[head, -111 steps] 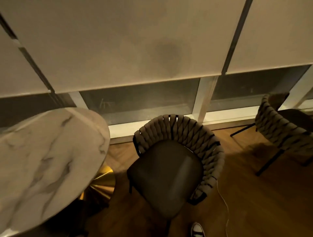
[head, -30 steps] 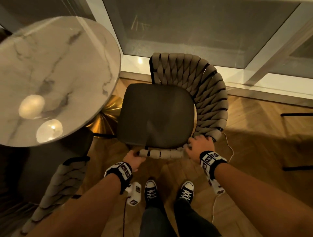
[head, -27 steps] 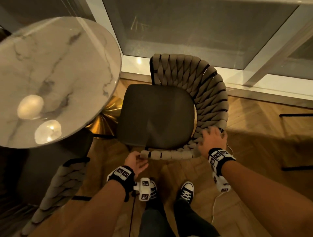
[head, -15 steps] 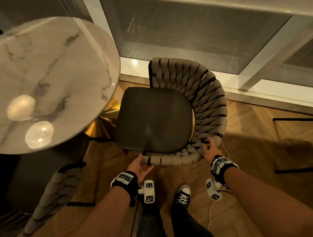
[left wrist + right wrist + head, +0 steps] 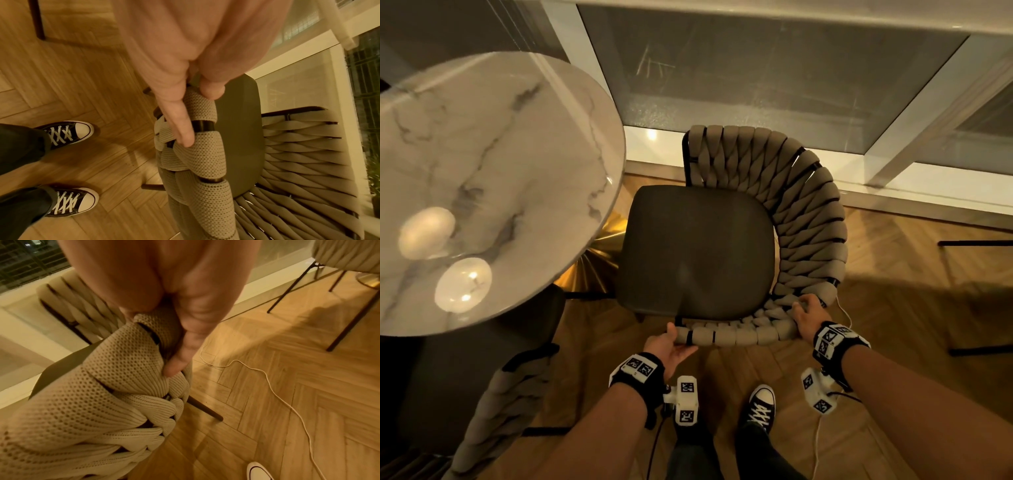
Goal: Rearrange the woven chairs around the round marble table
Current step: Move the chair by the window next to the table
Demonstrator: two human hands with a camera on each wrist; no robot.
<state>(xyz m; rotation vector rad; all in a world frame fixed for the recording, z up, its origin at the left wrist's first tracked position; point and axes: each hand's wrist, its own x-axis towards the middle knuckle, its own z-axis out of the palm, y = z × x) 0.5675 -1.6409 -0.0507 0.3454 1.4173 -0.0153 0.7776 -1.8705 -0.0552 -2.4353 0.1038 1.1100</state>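
Right now my left hand (image 5: 669,349) curls round the near end of the woven chair's (image 5: 808,219) backrest rim, and my right hand (image 5: 806,317) grips that rim further along. That chair stands just beside the round marble table (image 5: 493,178), near the window (image 5: 756,72).

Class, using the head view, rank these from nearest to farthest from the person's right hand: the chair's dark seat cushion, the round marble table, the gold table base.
From the right hand, which grips the woven chair back:
1. Dark seat cushion, just to its left and beyond.
2. Gold table base, left of the cushion, under the table edge.
3. Round marble table, far left.
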